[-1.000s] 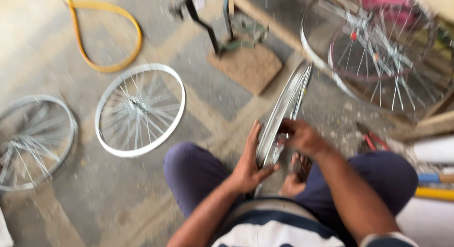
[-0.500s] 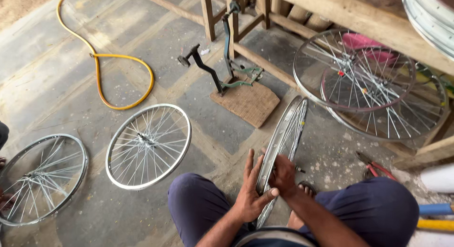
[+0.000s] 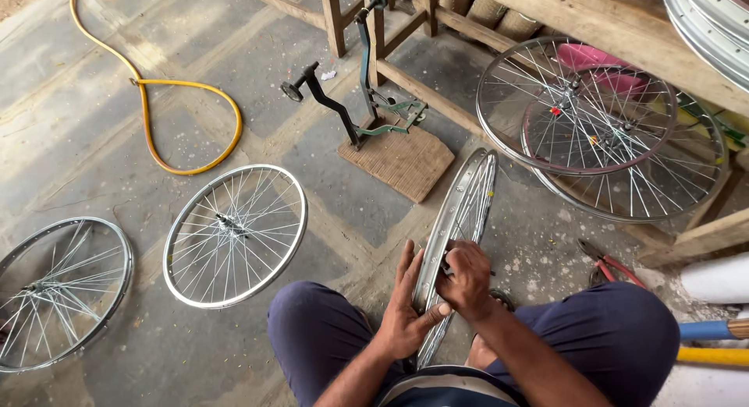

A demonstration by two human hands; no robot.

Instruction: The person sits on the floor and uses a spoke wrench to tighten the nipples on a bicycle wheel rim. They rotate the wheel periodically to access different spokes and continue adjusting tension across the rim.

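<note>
Head view, looking down: we are sitting low on the concrete floor [image 3: 94,142], knees in dark blue trousers [image 3: 624,337] spread apart. Between the knees we are holding a bicycle rim [image 3: 460,220] upright on its edge, spokes showing inside it. Our left hand [image 3: 406,313] is lying open and flat against the near side of the rim, fingers stretched along the metal. Our right hand [image 3: 466,281] is closing around the rim's edge from the other side, fingers curled; whether it is pinching anything small, we cannot tell. Just right of us, red-handled pliers [image 3: 612,265] are lying on the floor. To the left, two spoked wheels are lying flat: a nearer wheel [image 3: 234,235] and an outer wheel [image 3: 58,294] at the frame edge. Beyond the rim, a green metal stand [image 3: 374,103] is sitting on a wooden block [image 3: 398,161]. Farther off, a yellow hose [image 3: 168,95] is looping across the floor, and more wheels [image 3: 593,118] are leaning against a wooden bench [image 3: 593,17].
</note>
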